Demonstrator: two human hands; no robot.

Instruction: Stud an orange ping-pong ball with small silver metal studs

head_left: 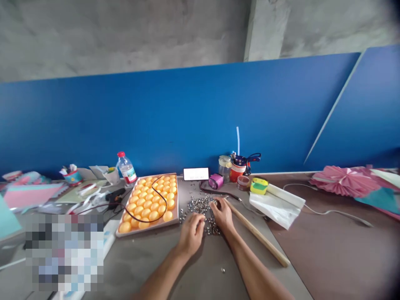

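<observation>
A loose pile of small shiny metallic pieces [201,205] lies on the grey tabletop, too small for me to name. At its near left edge is my left hand [191,234], fingers curled in and thumb against them. My right hand [222,214] rests at the pile's right side with its fingers bent and drawn together over the pieces. Whatever either hand pinches is too small or hidden. One single shiny piece [223,270] lies apart, nearer to me. Beside my right hand a wooden stick [259,235] runs diagonally across the table.
Left of the pile is a tray of orange balls [150,202] with a dark cable across it. Behind stand a white-faced display [196,173], a purple object [216,181], a jar [224,168] and an orange cup [237,173]. A bottle [127,168] stands back left; white sheeting [276,206] lies right.
</observation>
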